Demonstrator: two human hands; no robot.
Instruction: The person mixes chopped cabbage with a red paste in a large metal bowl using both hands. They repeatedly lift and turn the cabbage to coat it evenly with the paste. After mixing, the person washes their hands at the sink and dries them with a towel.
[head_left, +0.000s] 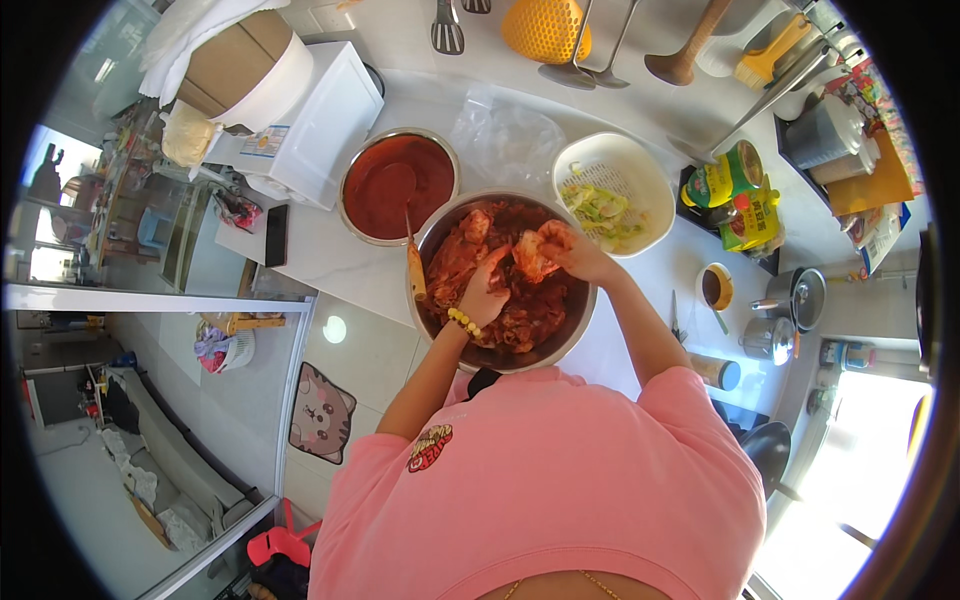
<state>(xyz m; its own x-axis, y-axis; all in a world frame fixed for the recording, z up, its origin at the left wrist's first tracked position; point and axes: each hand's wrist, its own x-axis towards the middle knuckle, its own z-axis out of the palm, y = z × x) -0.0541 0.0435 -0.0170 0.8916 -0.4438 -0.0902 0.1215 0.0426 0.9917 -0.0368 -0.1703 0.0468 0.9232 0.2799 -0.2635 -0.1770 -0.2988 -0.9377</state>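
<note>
A large steel bowl holds pieces of food coated in red sauce. My left hand, with a yellow bead bracelet at its wrist, reaches down into the bowl; whether its fingers hold anything is unclear. At the bowl's right side my right hand grips a pale, red-smeared piece of food. A smaller steel bowl of red sauce stands at the back left, and a ladle with a wooden handle leans out of it over the large bowl's rim. Behind on the right, a white colander holds cut leafy pieces.
A clear plastic bag lies behind the bowls. On the left are a phone and a white box. To the right stand a small bowl of brown liquid, scissors, a jar and pots. Utensils hang along the wall.
</note>
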